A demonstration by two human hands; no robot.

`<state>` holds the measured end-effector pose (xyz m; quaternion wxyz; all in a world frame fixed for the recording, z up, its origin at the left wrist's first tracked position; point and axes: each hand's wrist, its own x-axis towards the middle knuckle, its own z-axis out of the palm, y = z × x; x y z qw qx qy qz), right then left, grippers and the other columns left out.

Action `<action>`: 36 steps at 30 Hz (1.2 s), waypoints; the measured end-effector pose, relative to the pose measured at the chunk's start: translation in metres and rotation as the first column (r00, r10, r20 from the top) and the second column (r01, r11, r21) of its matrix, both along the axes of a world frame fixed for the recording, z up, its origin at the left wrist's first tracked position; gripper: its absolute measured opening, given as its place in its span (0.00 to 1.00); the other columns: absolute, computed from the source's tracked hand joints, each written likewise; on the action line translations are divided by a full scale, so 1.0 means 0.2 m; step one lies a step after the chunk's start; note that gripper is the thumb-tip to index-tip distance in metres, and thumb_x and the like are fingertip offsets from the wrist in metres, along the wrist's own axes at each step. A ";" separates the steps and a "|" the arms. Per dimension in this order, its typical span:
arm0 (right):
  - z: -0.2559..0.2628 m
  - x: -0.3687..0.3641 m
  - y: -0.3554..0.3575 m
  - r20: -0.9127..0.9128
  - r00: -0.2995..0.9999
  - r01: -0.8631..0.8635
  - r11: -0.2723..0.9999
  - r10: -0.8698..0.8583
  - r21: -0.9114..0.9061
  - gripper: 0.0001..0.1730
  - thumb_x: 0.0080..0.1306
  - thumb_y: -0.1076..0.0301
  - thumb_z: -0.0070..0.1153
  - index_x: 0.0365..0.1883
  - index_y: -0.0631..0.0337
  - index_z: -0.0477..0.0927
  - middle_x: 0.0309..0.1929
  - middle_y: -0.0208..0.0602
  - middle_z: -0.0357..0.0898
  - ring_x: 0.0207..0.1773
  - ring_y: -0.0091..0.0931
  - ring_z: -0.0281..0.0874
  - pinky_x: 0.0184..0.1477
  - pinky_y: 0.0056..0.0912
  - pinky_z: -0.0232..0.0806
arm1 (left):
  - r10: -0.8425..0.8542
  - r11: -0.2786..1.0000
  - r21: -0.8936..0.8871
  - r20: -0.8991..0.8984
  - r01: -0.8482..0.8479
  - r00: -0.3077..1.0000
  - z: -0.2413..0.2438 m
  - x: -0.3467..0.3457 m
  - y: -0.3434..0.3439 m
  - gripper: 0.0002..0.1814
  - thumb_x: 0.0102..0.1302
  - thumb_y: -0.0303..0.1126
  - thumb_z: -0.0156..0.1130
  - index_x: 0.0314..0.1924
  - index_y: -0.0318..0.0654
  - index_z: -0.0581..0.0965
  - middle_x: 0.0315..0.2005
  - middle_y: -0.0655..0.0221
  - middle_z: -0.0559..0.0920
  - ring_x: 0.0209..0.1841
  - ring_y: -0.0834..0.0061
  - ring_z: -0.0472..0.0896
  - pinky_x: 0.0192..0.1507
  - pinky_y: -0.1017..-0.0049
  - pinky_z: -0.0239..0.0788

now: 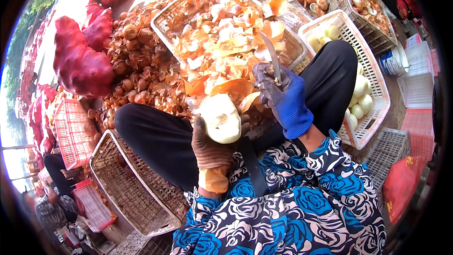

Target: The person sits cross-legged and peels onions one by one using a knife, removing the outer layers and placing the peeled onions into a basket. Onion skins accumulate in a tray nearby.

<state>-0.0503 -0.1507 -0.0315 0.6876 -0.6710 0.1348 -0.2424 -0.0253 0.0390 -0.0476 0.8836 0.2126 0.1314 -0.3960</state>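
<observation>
In my left hand [216, 145], which wears a brown knit glove, rests a large peeled white onion [220, 118] with cut patches on its face. My right hand [283, 95], in a blue and dark coated glove, grips a knife [271, 55] whose curved blade points up and away from me. The blade is apart from the onion. Just beyond both hands stands a plastic crate [166, 32] heaped with dry onion skins [226, 39], some of which spill over its near side toward my knees.
A white crate [380, 92] by my right leg holds peeled onions [362, 88]. Unpeeled onions [131, 42] and red mesh sacks [79, 60] lie to the left. A brown crate [124, 180] stands by my left knee. Other people [56, 198] sit at the left and upper right edges.
</observation>
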 end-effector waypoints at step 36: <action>0.09 -0.25 0.09 -0.272 0.937 -0.345 0.683 0.218 -0.643 0.33 0.65 0.69 0.61 0.69 0.59 0.68 0.45 0.48 0.80 0.37 0.37 0.81 0.36 0.34 0.73 | 0.203 0.978 0.053 -0.040 -0.200 0.978 -0.01 -0.04 0.03 0.41 0.63 0.57 0.61 0.69 0.44 0.64 0.66 0.57 0.68 0.67 0.50 0.66 0.66 0.43 0.58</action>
